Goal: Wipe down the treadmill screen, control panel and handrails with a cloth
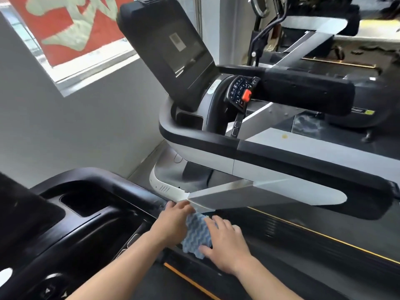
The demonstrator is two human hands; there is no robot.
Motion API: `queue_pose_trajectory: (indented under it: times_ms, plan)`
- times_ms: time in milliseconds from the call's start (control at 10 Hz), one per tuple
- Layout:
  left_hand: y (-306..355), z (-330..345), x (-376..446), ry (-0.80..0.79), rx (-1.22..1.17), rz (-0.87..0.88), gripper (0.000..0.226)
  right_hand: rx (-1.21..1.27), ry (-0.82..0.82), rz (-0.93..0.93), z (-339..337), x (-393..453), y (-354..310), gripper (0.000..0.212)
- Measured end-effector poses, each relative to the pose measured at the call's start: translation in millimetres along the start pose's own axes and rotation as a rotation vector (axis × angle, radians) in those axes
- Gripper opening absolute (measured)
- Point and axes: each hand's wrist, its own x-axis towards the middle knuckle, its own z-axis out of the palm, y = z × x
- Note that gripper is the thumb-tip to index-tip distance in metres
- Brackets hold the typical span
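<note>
Two hands low in the view, both on one cloth (195,233), a blue-and-white wavy-patterned square. Left hand (173,219) lies along its left edge, fingers reaching forward past the far corner toward the silver strut (249,197); whether the thumb is tucked under the cloth cannot be told. Right hand (227,243) lies flat on the right side, fingers spread and fairly straight, thumb at the near edge. Neither plainly pinches. The cloth appears to sit on the dark side edge between two machines, just beside the orange-striped running deck (313,241).

Outward: near treadmill's black console tray (91,204) at lower left. Neighbouring treadmill beyond, with its tilted screen (173,50), keypad control panel (239,89) carrying an orange stop clip (246,95), and long black handrail (292,156). Window with red banner (71,22) upper left.

Judgement: cloth is being gathered or folded; no wiping under way here. To do it well, fold into a flat pad with a clean face out, grip firmly in one hand, keep the other free to steady. Start high on the screen, light overlapping strokes, then the panel, working around the clip, rails last.
</note>
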Motion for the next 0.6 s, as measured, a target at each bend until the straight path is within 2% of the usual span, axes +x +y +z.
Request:
queue_pose_trajectory:
  times_ms: [100, 300, 400, 500, 600]
  plan:
    - [8.6, -1.0, 2.0, -0.067, 0.155, 0.126, 0.052, -0.047, -0.009, 0.018, 6.3, 8.0, 3.3, 0.085]
    - [3.6, 1.1, 10.8, -0.134, 0.253, 0.198, 0.056, -0.112, -0.042, 0.011, 4.3, 17.7, -4.2, 0.082]
    - [-0.2, -3.2, 10.3, -0.138, 0.182, 0.21, 0.055, -0.112, -0.13, 0.013, -10.7, 22.5, -10.2, 0.074]
    - [-8.5, -7.2, 1.0, -0.106, -0.053, 0.095, 0.05, 0.009, -0.218, 0.058, -34.7, 35.5, -7.9, 0.061]
    - [-21.7, -21.5, -15.2, 0.046, -0.275, -0.031, 0.045, 0.038, -0.147, 0.046, -63.3, 48.9, -15.0, 0.047]
